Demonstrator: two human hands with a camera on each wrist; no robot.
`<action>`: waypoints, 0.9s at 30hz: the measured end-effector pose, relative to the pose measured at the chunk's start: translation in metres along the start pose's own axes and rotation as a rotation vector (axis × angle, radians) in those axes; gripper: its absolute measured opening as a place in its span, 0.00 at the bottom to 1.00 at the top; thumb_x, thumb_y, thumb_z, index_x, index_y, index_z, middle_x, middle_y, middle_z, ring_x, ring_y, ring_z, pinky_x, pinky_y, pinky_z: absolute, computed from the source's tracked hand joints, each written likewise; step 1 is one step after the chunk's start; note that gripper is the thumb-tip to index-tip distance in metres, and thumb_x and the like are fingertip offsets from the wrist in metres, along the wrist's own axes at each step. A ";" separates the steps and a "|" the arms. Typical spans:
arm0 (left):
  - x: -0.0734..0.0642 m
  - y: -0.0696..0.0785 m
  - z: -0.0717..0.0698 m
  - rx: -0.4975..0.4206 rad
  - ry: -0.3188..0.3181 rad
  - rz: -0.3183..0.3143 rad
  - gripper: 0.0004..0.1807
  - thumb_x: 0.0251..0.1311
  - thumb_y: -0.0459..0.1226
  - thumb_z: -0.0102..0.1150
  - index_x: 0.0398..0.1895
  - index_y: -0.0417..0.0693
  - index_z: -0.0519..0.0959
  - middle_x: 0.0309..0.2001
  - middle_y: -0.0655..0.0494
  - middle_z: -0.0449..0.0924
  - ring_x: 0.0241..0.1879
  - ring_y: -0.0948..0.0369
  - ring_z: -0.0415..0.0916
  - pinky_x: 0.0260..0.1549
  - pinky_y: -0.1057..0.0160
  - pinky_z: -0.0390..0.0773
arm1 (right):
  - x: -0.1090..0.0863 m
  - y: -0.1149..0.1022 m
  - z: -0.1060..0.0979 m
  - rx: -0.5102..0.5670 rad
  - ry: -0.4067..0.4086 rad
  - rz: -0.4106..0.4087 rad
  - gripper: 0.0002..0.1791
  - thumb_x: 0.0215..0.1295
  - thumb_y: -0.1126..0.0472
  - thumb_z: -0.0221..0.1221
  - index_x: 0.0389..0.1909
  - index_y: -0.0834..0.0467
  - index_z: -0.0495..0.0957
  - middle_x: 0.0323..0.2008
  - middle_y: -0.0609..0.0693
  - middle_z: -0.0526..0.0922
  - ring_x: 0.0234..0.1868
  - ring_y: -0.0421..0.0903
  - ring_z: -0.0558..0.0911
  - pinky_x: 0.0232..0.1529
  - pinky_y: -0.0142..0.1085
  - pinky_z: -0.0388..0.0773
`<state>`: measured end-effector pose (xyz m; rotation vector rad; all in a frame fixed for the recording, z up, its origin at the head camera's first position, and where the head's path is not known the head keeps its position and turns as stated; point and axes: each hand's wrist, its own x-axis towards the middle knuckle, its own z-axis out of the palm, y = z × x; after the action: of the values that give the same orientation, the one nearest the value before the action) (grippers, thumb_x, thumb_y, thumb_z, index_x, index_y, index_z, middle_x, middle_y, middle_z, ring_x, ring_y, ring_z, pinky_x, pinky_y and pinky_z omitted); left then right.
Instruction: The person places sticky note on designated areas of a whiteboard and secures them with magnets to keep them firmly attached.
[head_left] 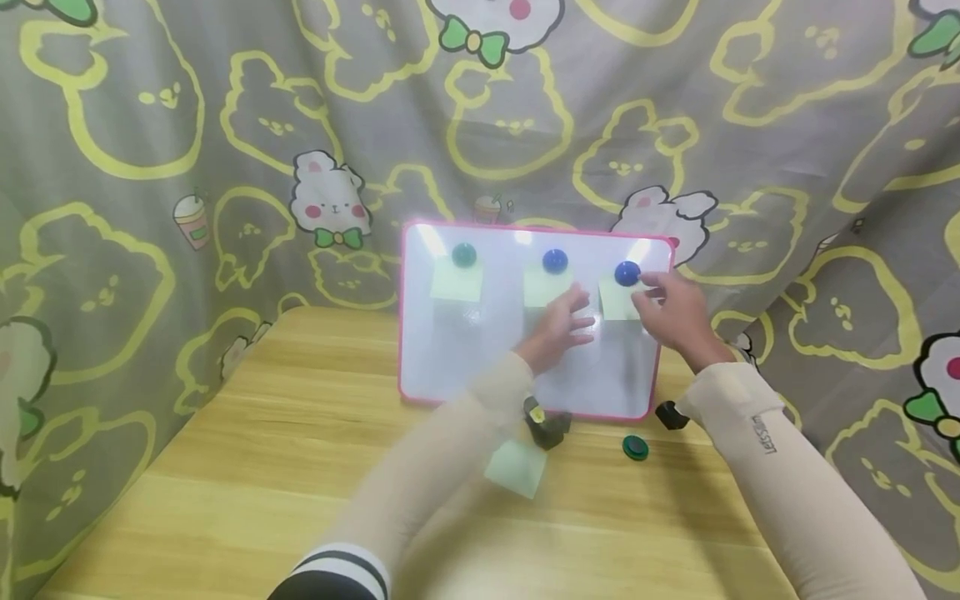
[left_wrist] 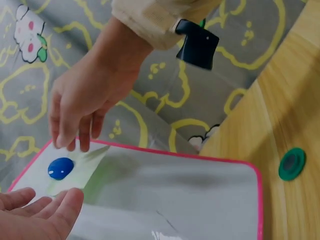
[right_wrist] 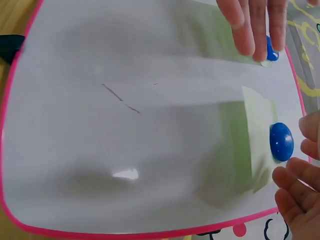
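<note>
A white whiteboard [head_left: 465, 358] with a pink edge leans against the curtain. Three pale green sticky notes stand in a row on it: the left note [head_left: 457, 285] under a green magnet [head_left: 464, 255], the middle note [head_left: 543, 289] under a blue magnet [head_left: 555, 261], and the right note [head_left: 617, 305] under another blue magnet [head_left: 627, 272]. My right hand [head_left: 675, 315] is beside the right magnet, fingers loosely bent and apart from it in the right wrist view. In front of the board, between the middle and right notes, my left hand [head_left: 553, 329] holds nothing, fingers spread.
A loose pale green note [head_left: 516, 468] lies on the wooden table [head_left: 225, 483], below my left forearm. Nearer my right arm lies a green magnet [head_left: 636, 447]. A patterned curtain [head_left: 247, 167] hangs behind the board and along both sides.
</note>
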<state>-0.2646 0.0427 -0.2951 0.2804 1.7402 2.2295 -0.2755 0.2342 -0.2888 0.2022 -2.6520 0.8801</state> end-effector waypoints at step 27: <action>-0.071 -0.055 -0.086 0.982 -0.247 0.263 0.23 0.57 0.42 0.58 0.55 0.43 0.73 0.44 0.53 0.80 0.41 0.63 0.78 0.39 0.70 0.76 | -0.092 0.070 0.061 0.012 -0.241 -0.201 0.16 0.59 0.59 0.58 0.46 0.62 0.78 0.39 0.57 0.82 0.37 0.51 0.80 0.35 0.44 0.78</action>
<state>-0.2204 -0.0481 -0.3674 0.9760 2.6029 1.1980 -0.2233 0.2562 -0.4067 0.6018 -2.7806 0.8520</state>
